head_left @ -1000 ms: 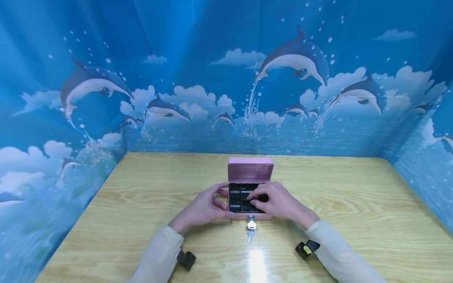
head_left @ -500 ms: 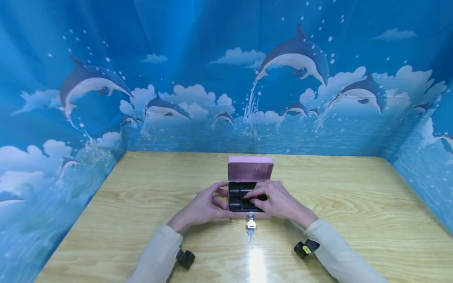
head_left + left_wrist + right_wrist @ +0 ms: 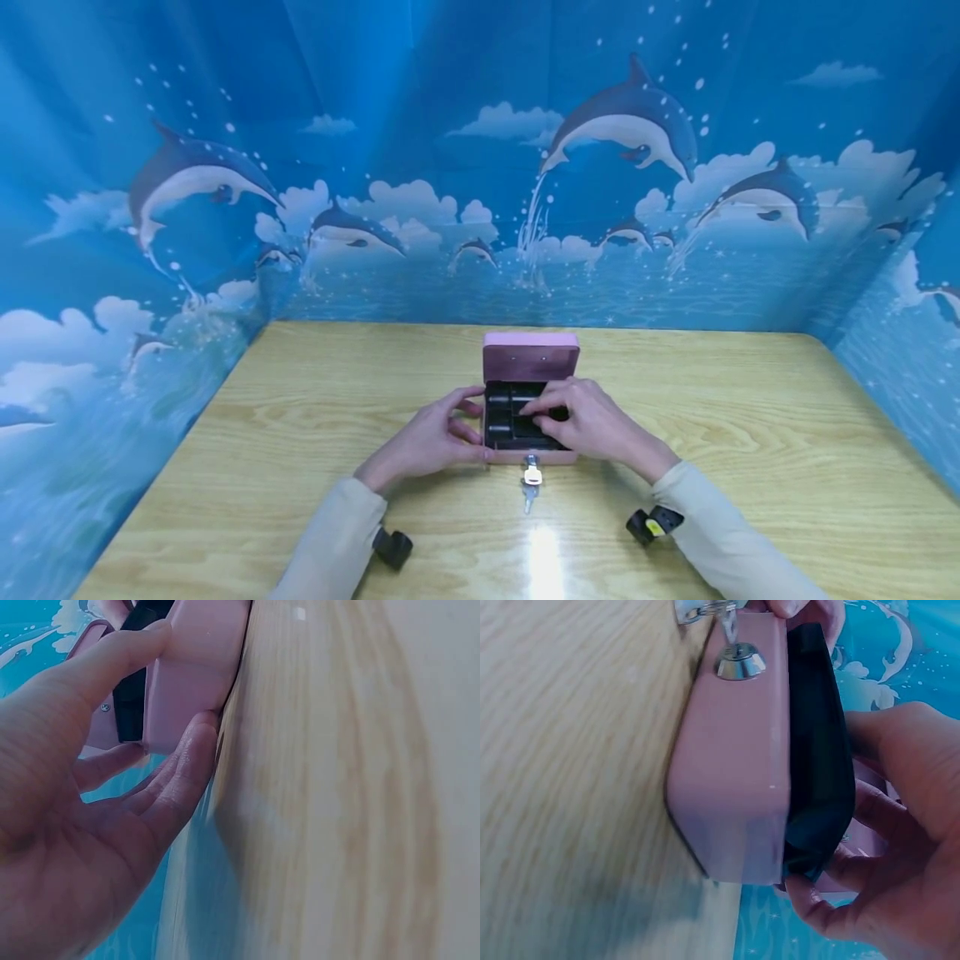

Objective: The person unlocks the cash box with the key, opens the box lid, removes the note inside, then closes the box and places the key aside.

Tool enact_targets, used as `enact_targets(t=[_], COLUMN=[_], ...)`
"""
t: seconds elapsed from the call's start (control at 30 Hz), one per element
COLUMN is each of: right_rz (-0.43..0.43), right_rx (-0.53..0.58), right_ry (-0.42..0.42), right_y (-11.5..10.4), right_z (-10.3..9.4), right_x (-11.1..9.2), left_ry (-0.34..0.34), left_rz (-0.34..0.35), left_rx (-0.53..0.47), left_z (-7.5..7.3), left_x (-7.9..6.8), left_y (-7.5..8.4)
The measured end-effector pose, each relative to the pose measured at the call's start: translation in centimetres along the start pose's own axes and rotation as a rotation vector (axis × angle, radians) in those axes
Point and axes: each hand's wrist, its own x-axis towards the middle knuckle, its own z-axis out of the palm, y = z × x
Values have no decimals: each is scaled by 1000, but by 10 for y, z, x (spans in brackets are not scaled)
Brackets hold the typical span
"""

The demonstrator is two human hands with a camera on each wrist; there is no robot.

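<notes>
Broadly, a blue backdrop printed with leaping dolphins and white clouds rises behind a wood-grain surface and along both its sides. Two pale sleeves, a left sleeve and a right sleeve, angle inward over the near part of the surface. Between the hands, near the middle of the surface, sits a pink box, its lid standing up at the far side. The left hand grips the box's left end, thumb at the front wall and fingers against the side. The right hand comes over from the right, thumb and forefinger pinching the black tray near its middle; exactly which part they hold is hidden. The tray is divided into compartments, and both wrist views show it standing above the box's rim. A small black device sits at the left wrist, and another at the right. Below, keys hang from a silver lock on the box's front.
</notes>
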Motion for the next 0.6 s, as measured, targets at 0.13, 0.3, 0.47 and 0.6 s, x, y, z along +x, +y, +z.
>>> enact_targets(t=[0.13,0.3,0.47,0.6], right_rz=[-5,2,22,22], right_rx=[5,3,-6,-25], right_ry=[6,16,25,41], right_y=[-2,-3,-4,-2], right_z=[-4,-8,-12,-14], right_x=[-1,-3,-6,-10], left_ry=[2,4,-6,-10], left_rz=[-7,-25,-13,-9], left_rx=[8,12,-13,-8], left_z=[0,0,0,-1], left_x=[-1,0,1,2], left_y=[1,2,2,2])
